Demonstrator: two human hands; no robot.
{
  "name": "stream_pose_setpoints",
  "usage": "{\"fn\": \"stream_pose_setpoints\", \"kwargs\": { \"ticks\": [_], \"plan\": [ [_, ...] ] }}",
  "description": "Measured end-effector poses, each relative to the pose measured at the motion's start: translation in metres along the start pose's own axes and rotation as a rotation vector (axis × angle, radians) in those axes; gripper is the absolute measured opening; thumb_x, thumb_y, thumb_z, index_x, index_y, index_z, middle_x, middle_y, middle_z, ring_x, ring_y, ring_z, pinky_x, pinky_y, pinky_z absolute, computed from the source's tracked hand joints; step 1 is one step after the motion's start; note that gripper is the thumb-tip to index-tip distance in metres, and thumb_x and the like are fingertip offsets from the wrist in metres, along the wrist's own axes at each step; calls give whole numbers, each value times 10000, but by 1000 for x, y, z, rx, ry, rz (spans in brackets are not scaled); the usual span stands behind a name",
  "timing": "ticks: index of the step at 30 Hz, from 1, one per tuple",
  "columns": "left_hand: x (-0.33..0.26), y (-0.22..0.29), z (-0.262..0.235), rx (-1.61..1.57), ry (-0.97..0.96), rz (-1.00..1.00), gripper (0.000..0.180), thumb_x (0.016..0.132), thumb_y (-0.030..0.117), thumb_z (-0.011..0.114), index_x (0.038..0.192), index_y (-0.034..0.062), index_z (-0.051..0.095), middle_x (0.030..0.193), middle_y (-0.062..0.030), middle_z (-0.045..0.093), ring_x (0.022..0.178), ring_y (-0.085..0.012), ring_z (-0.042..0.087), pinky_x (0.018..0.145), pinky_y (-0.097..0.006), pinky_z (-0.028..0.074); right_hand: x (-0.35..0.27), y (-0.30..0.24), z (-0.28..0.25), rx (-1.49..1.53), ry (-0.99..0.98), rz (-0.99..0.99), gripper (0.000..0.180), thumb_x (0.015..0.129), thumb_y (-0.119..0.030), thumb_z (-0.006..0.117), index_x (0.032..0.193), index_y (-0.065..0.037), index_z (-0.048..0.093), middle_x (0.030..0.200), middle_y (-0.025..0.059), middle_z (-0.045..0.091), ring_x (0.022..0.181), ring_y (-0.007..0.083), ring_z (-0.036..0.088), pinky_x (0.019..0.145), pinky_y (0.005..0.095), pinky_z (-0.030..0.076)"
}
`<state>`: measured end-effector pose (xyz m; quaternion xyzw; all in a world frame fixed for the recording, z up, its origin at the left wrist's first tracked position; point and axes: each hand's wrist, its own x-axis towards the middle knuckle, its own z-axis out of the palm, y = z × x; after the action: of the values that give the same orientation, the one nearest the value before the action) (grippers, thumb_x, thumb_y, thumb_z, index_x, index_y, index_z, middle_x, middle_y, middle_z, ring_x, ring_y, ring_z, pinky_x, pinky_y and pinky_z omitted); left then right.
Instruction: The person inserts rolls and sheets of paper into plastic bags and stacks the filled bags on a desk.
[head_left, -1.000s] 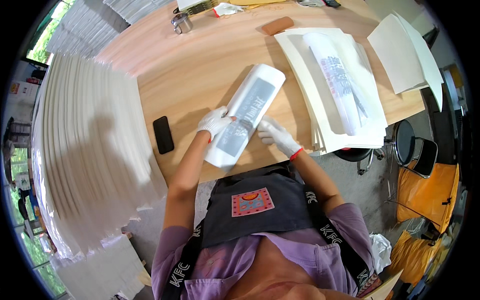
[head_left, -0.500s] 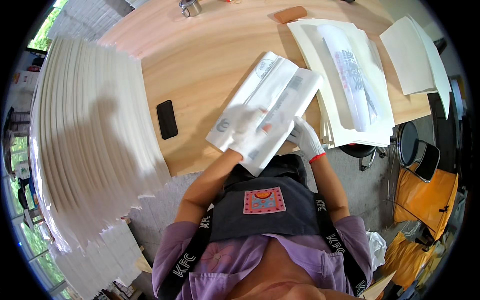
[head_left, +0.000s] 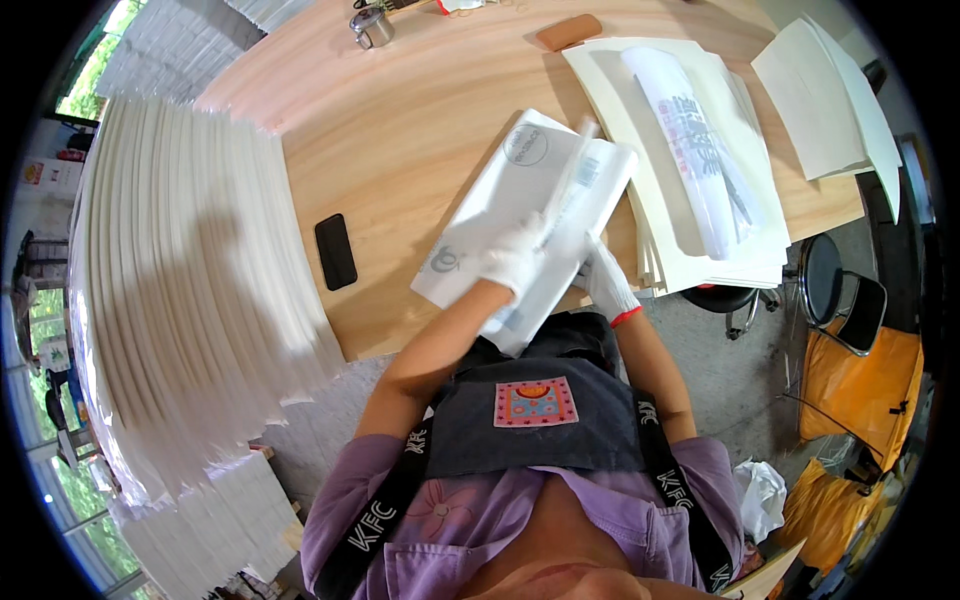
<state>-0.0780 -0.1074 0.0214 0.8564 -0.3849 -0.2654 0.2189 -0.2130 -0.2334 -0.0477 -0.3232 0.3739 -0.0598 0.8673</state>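
Observation:
A flat packet wrapped in white printed plastic sheeting (head_left: 480,215) lies slanted across the table's front edge, its near corner overhanging towards my apron. Both my hands wear white knitted gloves. My left hand (head_left: 514,262) is closed at the middle of the packet, on a fold of the plastic; its fingertips are slightly blurred. From it, a thin translucent edge of the sheeting stands up towards the far end. At the packet's right edge, my right hand (head_left: 610,282) holds the side, thumb up along it and the other fingers partly hidden.
Left stands a tall stack of white sheets (head_left: 190,270), with a black phone (head_left: 335,252) beside it. Cream sheets (head_left: 725,262) lie right, under a rolled printed plastic sheet (head_left: 685,150). A metal cup (head_left: 371,28) and brown case (head_left: 569,32) sit at the back. A stool (head_left: 820,280) stands right.
The left hand has shifted slightly right and up, and the raised fold of plastic has narrowed and moved right, leaving the packet's left part smoother. The right hand stays at the edge.

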Motion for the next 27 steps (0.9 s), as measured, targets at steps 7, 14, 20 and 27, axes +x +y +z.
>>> {"fn": "stream_pose_setpoints", "kwargs": {
  "ticks": [7,14,20,27],
  "plan": [
    [-23,10,53,313,93,193,337,801,219,643,1086,85,522,1039,-132,565,947,-317,597,769,-428,517,17,13,8,-350,161,-225,633,823,-360,704,1343,-65,496,1204,128,596,1054,220,592,809,352,513],
    [-7,-32,40,-333,120,13,434,864,271,627,1204,38,495,1040,-165,567,938,-320,589,835,-402,464,38,19,-9,-422,320,-84,639,775,-353,738,1299,-43,544,1150,140,627,1039,209,601,819,338,507],
    [20,-41,26,-707,-222,-259,575,883,422,631,1235,-7,482,901,-139,612,907,-204,591,823,-372,471,-15,-1,23,-299,213,-362,811,823,-343,713,1466,-71,300,1311,148,517,1159,222,535,865,339,494],
    [-63,60,45,260,-229,100,715,740,377,717,1267,-14,434,1356,-263,413,1100,-384,547,962,-419,454,-56,-9,13,-376,233,-238,693,832,-270,718,1380,1,392,1215,125,568,1091,205,563,830,329,508]
  ]
}}
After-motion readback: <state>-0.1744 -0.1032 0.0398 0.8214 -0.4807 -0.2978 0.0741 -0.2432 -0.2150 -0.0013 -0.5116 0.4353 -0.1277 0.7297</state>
